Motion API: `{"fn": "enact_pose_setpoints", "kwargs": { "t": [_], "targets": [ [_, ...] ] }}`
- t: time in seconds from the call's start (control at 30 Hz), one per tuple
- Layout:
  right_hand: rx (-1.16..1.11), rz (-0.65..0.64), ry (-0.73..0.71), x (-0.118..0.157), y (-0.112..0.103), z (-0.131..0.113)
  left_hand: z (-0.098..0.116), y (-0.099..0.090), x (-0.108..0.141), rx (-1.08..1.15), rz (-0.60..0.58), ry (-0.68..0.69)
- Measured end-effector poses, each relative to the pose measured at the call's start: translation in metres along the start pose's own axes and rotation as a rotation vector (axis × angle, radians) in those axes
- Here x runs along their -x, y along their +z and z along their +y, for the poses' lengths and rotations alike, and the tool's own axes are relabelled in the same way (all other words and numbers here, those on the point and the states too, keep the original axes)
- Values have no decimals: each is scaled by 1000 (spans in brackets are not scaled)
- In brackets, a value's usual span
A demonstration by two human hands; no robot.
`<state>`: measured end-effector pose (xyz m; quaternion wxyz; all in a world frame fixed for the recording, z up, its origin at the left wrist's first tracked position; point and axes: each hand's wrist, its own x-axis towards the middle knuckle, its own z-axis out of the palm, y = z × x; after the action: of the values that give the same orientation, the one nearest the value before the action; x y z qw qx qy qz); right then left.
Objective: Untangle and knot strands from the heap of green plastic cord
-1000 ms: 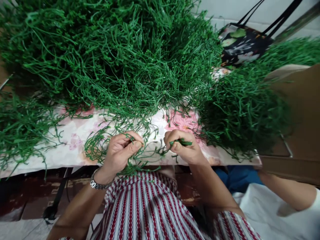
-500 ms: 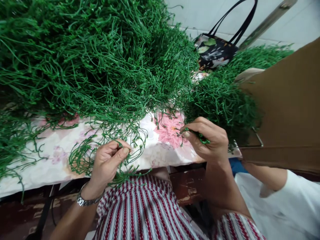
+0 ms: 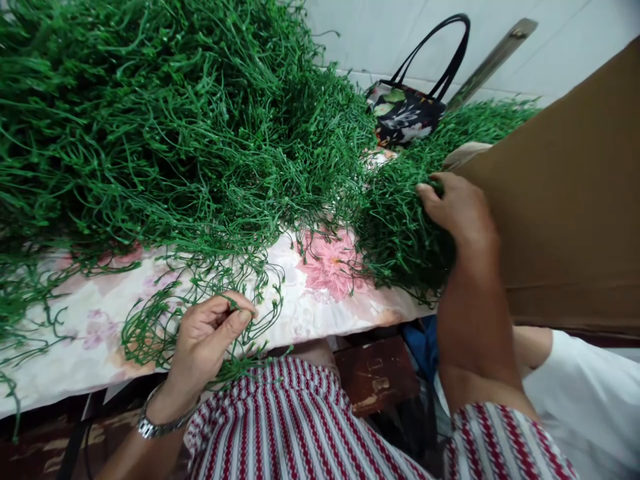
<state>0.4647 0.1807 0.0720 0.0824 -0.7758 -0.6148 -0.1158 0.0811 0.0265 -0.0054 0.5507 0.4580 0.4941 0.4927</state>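
Stems [image 3: 165, 127], green and thin, heaped on a floral cloth [image 3: 320, 320] beyond the left hand [image 3: 207, 340]. Thumb and forefinger of that hand are pinched on a stem [image 3: 231, 303]; loose stems [image 3: 135, 333] lie just beside it on the cloth. Right hand [image 3: 463, 207]: at the right edge of a smaller pile [image 3: 395, 230], thumb and forefinger slightly apart; the other fingers are hidden, so their grip cannot be told. A carton [image 3: 565, 200] stands right of this pile, a bag [image 3: 407, 113] beyond it.
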Motion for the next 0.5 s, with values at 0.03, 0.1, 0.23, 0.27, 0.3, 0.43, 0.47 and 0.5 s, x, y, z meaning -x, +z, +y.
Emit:
{"fn": "enact_pose_setpoints", "kwargs": {
  "t": [0.03,0.1,0.23,0.27,0.3,0.43,0.47,0.5],
  "targets": [
    [-27,-44,-2,-3,4,2,0,-1,0,-7,-6,-1],
    [-61,-8,-16,-3,1,5,0,-2,-1,-5,-15,3],
    [-85,221,-87,15,-31,11,5,-1,-2,7,8,19],
    [-73,300,-91,22,-39,10,7,0,-3,7,12,15],
    [-69,383,-95,29,-45,6,8,1,-3,7,16,10],
    [-267,544,-318,69,-49,-36,13,6,-5,37,8,32],
    [-385,508,-456,82,-46,-53,14,8,-6,42,3,45],
    [-552,402,-603,96,-41,-72,15,9,-6,44,2,60]
  ]
}}
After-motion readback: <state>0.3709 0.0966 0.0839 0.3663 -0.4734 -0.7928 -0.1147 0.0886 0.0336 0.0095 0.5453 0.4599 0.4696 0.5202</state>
